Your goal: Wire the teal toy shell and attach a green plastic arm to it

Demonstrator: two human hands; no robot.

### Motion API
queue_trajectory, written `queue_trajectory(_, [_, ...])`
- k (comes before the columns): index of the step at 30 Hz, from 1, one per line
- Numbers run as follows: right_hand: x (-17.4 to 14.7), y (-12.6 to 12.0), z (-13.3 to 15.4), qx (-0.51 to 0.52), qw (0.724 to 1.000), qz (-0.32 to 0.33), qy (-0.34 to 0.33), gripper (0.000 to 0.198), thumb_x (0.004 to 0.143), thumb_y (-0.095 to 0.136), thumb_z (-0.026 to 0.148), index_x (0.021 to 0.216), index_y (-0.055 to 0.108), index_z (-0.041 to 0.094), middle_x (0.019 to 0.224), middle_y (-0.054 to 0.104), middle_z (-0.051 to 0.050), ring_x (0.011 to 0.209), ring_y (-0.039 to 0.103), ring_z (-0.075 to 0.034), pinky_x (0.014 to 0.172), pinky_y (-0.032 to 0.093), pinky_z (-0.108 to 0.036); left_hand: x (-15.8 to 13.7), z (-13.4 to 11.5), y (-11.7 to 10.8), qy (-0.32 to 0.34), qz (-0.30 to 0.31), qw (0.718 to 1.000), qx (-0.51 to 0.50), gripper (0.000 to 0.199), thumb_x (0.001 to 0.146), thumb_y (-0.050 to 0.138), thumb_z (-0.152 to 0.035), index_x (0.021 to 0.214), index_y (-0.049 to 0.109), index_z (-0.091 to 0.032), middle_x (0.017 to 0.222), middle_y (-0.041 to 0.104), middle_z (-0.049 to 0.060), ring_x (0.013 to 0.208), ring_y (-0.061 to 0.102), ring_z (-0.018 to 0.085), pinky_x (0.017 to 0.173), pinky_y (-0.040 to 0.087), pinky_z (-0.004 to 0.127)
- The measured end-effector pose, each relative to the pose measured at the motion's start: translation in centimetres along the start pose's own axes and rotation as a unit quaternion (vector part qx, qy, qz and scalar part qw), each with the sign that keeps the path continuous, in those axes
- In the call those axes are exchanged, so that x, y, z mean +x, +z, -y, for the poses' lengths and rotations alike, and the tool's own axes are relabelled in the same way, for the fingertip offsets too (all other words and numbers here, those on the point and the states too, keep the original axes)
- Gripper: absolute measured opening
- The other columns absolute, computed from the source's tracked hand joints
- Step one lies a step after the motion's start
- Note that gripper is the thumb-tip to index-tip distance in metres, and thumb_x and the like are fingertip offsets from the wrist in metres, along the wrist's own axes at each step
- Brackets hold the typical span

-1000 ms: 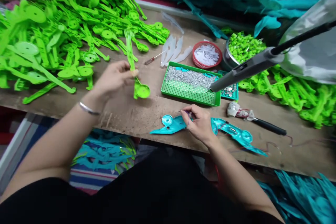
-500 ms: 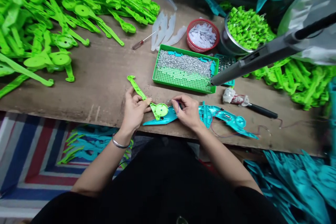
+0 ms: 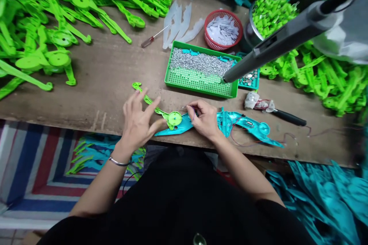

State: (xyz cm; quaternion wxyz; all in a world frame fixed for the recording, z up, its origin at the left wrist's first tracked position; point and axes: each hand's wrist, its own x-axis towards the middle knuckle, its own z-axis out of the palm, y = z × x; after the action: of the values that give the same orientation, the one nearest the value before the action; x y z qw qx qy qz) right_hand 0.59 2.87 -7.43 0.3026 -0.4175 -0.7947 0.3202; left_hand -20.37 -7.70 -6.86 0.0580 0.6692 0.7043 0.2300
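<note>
The left hand (image 3: pixel 138 120) lies with its fingers spread and loose over the green plastic part (image 3: pixel 161 111), the thumb just touching the round disc end, grasping nothing; the right hand (image 3: pixel 205 120) is pinched shut on a thin wire (image 3: pixel 194 114) at the near end of the teal shell (image 3: pixel 184 125), fingertips drawn together over it; the green part rests aslant across the wooden bench (image 3: pixel 115 84), its disc end sitting on the teal shell's round seat and its hooked tail pointing away to the left; by the look of it, the step in hand is laying the green half onto the teal half while the wire is tucked clear, and the next move seems to call for lining the two outlines up and pressing them together without trapping that wire; a second teal shell (image 3: pixel 253 130) with red leads lies just to the right of the right hand; beyond the hands sits a green tray (image 3: pixel 201 84) of small silvery screws, a grey powered driver (image 3: pixel 276 42) hanging with its tip over the tray's right corner; farther back lie a red basket (image 3: pixel 222 30), a small screwdriver (image 3: pixel 152 38) and heaps of green parts (image 3: pixel 57 15).
</note>
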Motion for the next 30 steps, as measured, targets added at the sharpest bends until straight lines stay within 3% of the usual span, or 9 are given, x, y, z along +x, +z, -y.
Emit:
queue_trajectory(2, [0.0, -0.3, 0.1, 0.007, 1.0, 0.013, 0.01, 0.013, 0.089, 0.058, 0.025, 0.082, 0.067, 0.019, 0.077, 0.072, -0.003, 0.068, 0.062, -0.014, 0.065, 0.047, -0.028, -0.4, 0.1, -0.3, 0.097, 0.039, 0.994, -0.03, 0.076, 0.084, 0.06, -0.065, 0.146, 0.045, -0.025, 0.149, 0.047, 0.016, 0.145, 0.031, 0.04, 0.117, 0.017, 0.063])
queue_trajectory(4, [0.4, -0.7, 0.6, 0.021, 0.999, 0.041, 0.024, 0.013, 0.09, 0.058, 0.025, 0.084, 0.067, 0.018, 0.077, 0.071, -0.003, 0.068, 0.061, -0.014, 0.065, 0.045, -0.027, -0.8, -0.1, -0.4, 0.114, 0.031, 0.991, -0.059, 0.083, 0.082, 0.065, -0.063, 0.149, 0.037, -0.023, 0.143, 0.054, 0.015, 0.142, 0.038, 0.037, 0.118, 0.018, 0.06])
queue_trajectory(8, [2.2, -1.2, 2.5, 0.045, 0.988, 0.148, 0.016, 0.014, 0.09, 0.06, 0.025, 0.087, 0.07, 0.016, 0.075, 0.069, -0.002, 0.066, 0.056, -0.011, 0.064, 0.04, -0.025, -1.2, -0.8, -0.3, -0.018, -0.09, 0.991, -0.098, 0.05, 0.086, 0.069, -0.041, 0.127, 0.055, -0.016, 0.115, 0.066, 0.013, 0.111, 0.061, 0.026, 0.097, 0.047, 0.04])
queue_trajectory(12, [4.6, -0.3, 4.7, 0.063, 0.962, 0.267, -0.013, 0.012, 0.09, 0.061, 0.021, 0.086, 0.071, 0.015, 0.075, 0.068, -0.001, 0.065, 0.052, -0.009, 0.064, 0.036, -0.024, -1.1, -1.4, 0.1, -0.098, -0.088, 0.978, -0.161, 0.032, 0.084, 0.072, -0.038, 0.107, 0.064, -0.017, 0.09, 0.069, 0.004, 0.079, 0.063, 0.017, 0.078, 0.051, 0.03])
queue_trajectory(15, [5.6, 0.7, 5.5, 0.072, 0.946, 0.315, -0.01, 0.012, 0.089, 0.061, 0.019, 0.086, 0.071, 0.014, 0.074, 0.067, -0.001, 0.064, 0.051, -0.009, 0.063, 0.035, -0.023, -1.0, -1.6, 0.4, -0.121, -0.075, 0.974, -0.177, 0.019, 0.089, 0.067, -0.034, 0.097, 0.069, -0.017, 0.079, 0.07, 0.001, 0.066, 0.061, 0.013, 0.071, 0.048, 0.028])
queue_trajectory(18, [5.8, 1.4, 5.5, 0.108, 0.937, 0.33, 0.037, 0.013, 0.087, 0.061, 0.02, 0.088, 0.071, 0.012, 0.069, 0.064, 0.0, 0.059, 0.049, -0.008, 0.059, 0.035, -0.023, -1.1, -1.7, 0.7, -0.131, -0.09, 0.975, -0.159, 0.013, 0.091, 0.064, -0.03, 0.087, 0.071, -0.019, 0.078, 0.073, 0.0, 0.068, 0.065, 0.014, 0.071, 0.046, 0.028])
queue_trajectory(22, [5.4, 1.9, 5.0, 0.168, 0.917, 0.343, 0.119, 0.019, 0.083, 0.059, 0.021, 0.094, 0.069, 0.01, 0.065, 0.057, 0.002, 0.055, 0.044, -0.007, 0.053, 0.034, -0.021, -1.3, -1.7, 1.3, -0.181, -0.113, 0.958, -0.194, 0.016, 0.091, 0.064, -0.033, 0.088, 0.073, -0.019, 0.084, 0.076, 0.002, 0.073, 0.069, 0.016, 0.071, 0.048, 0.028])
queue_trajectory(27, [5.3, 2.4, 4.7, 0.151, 0.929, 0.316, 0.119, 0.02, 0.077, 0.065, 0.029, 0.085, 0.07, 0.011, 0.064, 0.056, 0.002, 0.057, 0.043, -0.008, 0.054, 0.034, -0.022, -1.3, -2.0, 1.6, -0.163, -0.126, 0.964, -0.17, 0.016, 0.091, 0.064, -0.032, 0.087, 0.073, -0.018, 0.082, 0.075, 0.004, 0.072, 0.068, 0.017, 0.072, 0.049, 0.029])
queue_trajectory(30, [5.6, 2.7, 4.4, 0.109, 0.939, 0.307, 0.112, 0.019, 0.078, 0.066, 0.03, 0.079, 0.072, 0.012, 0.063, 0.058, 0.001, 0.058, 0.044, -0.008, 0.055, 0.033, -0.023, -1.5, -2.0, 1.2, -0.184, -0.1, 0.96, -0.188, 0.021, 0.087, 0.069, -0.033, 0.102, 0.071, -0.018, 0.08, 0.075, 0.002, 0.066, 0.065, 0.014, 0.072, 0.052, 0.028])
